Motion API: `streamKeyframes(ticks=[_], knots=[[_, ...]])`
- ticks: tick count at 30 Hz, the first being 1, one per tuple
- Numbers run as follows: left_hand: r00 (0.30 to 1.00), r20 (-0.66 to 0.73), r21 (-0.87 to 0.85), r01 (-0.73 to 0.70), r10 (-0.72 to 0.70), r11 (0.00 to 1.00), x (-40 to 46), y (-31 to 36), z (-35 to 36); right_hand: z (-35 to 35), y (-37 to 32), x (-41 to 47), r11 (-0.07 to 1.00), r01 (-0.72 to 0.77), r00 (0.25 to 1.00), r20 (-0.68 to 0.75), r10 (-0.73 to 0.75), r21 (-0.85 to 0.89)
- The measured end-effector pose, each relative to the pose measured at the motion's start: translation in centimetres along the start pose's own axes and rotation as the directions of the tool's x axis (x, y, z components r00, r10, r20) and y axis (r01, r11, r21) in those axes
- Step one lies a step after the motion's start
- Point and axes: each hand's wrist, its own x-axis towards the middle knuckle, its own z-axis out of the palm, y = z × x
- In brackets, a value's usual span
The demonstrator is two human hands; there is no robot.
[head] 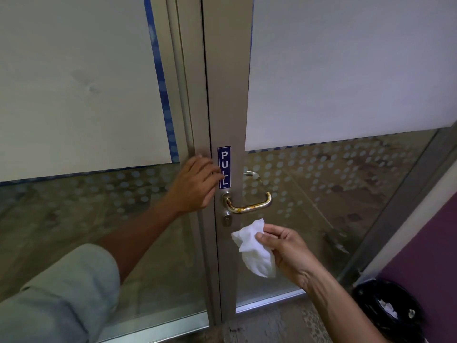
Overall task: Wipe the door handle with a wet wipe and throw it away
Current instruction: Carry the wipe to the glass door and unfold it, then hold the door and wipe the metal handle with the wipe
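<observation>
A metal lever door handle (249, 206) with brown stains along its bar sits on the grey frame of a glass door, below a blue PULL sign (224, 167). My right hand (284, 248) holds a crumpled white wet wipe (254, 246) just below the handle, a short gap apart from it. My left hand (195, 185) rests flat with fingers spread on the door frame to the left of the handle, fingertips touching the sign's edge.
A keyhole cylinder (226, 219) sits under the handle. A bin lined with a black bag (385, 310), holding some white waste, stands on the floor at the lower right beside a purple wall (420, 256). Frosted glass panels fill both sides.
</observation>
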Motion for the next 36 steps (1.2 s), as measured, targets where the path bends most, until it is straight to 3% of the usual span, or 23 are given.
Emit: streamKeyframes(ticks=[6,11,15,29,33,35,36], knots=[[0.995,0.099,0.331,-0.041,0.008,0.943,1.8,-2.4,0.7,0.6,0.0,0.6,0.996,0.018,0.998,-0.057,-0.013,0.084],[0.999,0.029,0.464,-0.050,0.041,0.885,1.6,-2.6,2.1,0.8,-0.1,1.4,0.972,0.002,0.997,-0.080,0.017,0.234],[0.997,0.027,0.509,-0.073,0.068,0.858,1.5,-2.8,2.8,0.9,-0.1,1.8,0.911,-0.002,1.000,0.004,0.001,0.412],[0.995,0.002,0.498,-0.091,0.104,0.862,1.7,-3.2,3.5,2.2,0.5,2.1,0.684,0.053,0.995,-0.094,0.024,0.727],[0.994,0.017,0.500,-0.100,0.106,0.860,1.7,-3.2,3.6,2.4,-0.5,2.4,0.846,0.229,0.957,-0.272,-0.104,0.481],[0.994,0.018,0.500,-0.101,0.106,0.860,1.7,-3.2,3.6,2.9,-1.1,3.1,0.951,0.285,0.894,-0.391,-0.220,0.117],[0.994,0.016,0.499,-0.100,0.106,0.861,1.7,-3.2,3.5,3.4,-1.3,3.7,0.952,0.282,0.847,-0.436,-0.305,-0.118]])
